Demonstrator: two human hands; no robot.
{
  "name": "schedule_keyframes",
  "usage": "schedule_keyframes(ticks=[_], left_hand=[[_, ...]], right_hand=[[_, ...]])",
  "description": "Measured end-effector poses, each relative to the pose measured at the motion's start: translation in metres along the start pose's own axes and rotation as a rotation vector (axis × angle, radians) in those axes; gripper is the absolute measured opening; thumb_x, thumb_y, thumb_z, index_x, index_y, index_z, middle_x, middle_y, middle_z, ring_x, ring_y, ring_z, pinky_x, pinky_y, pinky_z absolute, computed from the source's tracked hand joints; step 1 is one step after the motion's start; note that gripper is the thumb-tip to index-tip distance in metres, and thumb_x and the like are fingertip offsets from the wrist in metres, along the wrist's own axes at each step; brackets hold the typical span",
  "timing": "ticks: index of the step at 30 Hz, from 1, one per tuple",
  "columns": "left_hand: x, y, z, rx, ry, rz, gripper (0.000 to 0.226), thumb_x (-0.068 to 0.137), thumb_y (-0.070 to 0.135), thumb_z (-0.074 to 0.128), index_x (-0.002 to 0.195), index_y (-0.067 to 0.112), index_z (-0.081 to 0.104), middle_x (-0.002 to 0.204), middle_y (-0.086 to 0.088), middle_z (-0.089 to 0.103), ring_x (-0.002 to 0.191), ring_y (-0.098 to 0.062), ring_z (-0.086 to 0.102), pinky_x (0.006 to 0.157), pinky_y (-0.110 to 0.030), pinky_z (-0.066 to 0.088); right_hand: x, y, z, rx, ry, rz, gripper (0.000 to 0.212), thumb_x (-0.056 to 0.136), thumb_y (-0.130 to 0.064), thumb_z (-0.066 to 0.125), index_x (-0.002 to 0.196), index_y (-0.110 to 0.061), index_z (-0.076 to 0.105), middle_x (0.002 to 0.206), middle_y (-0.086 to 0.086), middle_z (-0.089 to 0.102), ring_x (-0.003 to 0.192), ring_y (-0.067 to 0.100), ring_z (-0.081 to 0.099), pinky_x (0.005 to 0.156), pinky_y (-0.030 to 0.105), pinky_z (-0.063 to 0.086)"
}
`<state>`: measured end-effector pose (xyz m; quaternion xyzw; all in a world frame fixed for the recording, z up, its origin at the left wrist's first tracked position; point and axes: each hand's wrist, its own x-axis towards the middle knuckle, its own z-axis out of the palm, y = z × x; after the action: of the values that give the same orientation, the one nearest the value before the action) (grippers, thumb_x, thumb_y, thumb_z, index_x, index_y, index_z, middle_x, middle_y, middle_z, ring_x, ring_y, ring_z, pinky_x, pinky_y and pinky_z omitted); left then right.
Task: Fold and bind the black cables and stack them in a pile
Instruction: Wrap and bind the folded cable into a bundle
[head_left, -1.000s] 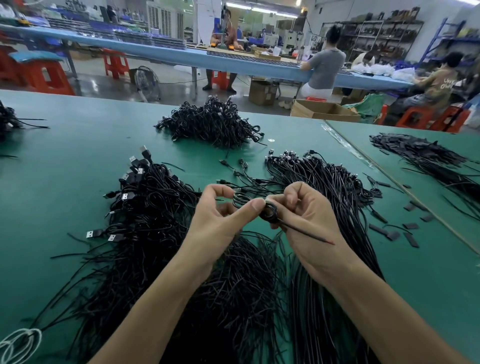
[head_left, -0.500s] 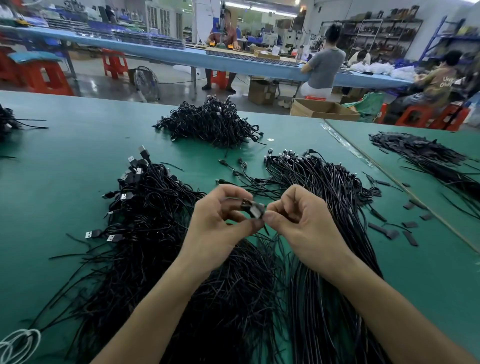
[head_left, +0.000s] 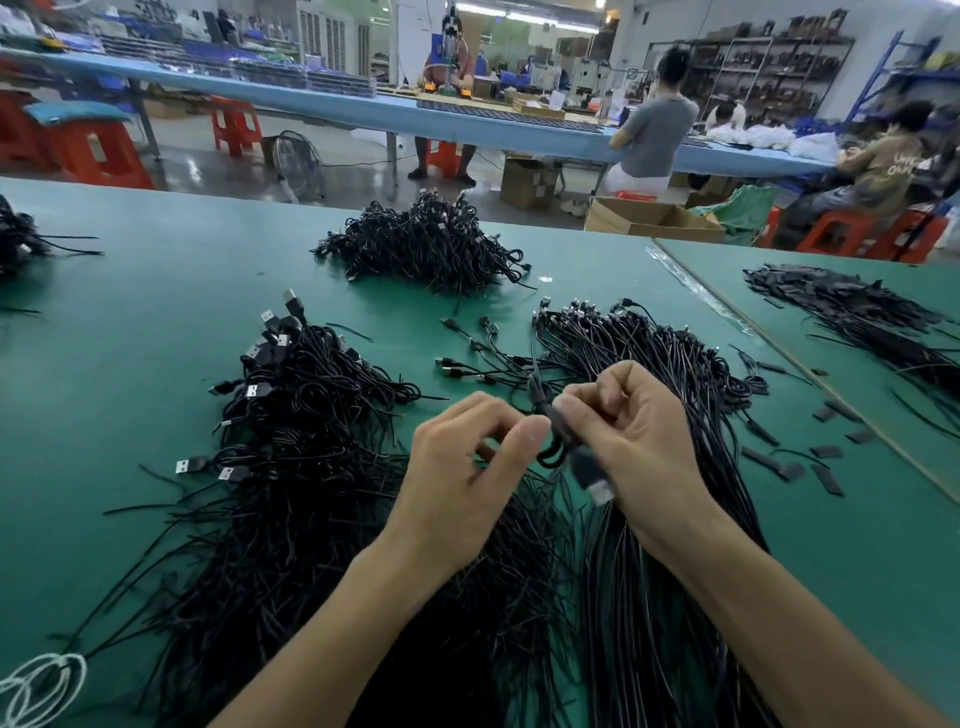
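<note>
Between my two hands, above the green table (head_left: 156, 322), is a folded black cable (head_left: 553, 441). My left hand (head_left: 467, 467) pinches it with thumb and forefinger from the left. My right hand (head_left: 634, 436) has its fingers curled round the cable's upper part, and a blurred USB plug (head_left: 592, 475) hangs below it. A pile of bound cables (head_left: 426, 249) lies at the far middle of the table. Loose black cables spread under my arms: a heap with USB plugs (head_left: 291, 415) on the left and a long straight bundle (head_left: 665, 364) on the right.
Short black strips (head_left: 826, 478) lie scattered at the right, near a seam to a second table with another dark heap (head_left: 852, 306). More cables (head_left: 21, 239) sit at the far left edge, a white coil (head_left: 36, 686) at bottom left. People sit at a blue bench behind.
The tie's loose tail seen sticking out a second ago is gone. The folded cable has turned upright between my fingers, and its USB plug now hangs down by my right palm.
</note>
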<state>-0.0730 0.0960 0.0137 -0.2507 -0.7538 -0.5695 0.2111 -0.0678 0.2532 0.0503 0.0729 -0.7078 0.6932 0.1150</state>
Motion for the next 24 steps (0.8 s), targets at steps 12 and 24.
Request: schedule_keyframes(ticks=[12,24], left_hand=[[0.006,-0.005,-0.010,-0.423,0.049,-0.491,0.009,0.096,0.002,0.061,0.089,0.007,0.060,0.071,-0.003,0.073,0.060,-0.015,0.069,0.052,-0.027,0.055],[0.008,-0.005,-0.012,-0.523,-0.128,-0.407,0.020,0.074,0.020,0.085,0.092,0.026,0.079,0.095,-0.001,0.077,0.091,-0.013,0.066,0.084,-0.028,0.056]], right_hand=[[-0.011,0.000,0.018,-0.266,-0.117,-0.126,0.042,0.087,0.012,0.064,0.073,-0.016,0.036,0.081,0.021,0.060,0.078,0.020,0.060,0.078,0.042,0.058],[-0.010,0.002,0.015,-0.231,-0.049,-0.009,0.043,0.088,0.009,0.064,0.071,-0.015,0.033,0.066,-0.003,0.054,0.059,0.003,0.044,0.056,0.022,0.041]])
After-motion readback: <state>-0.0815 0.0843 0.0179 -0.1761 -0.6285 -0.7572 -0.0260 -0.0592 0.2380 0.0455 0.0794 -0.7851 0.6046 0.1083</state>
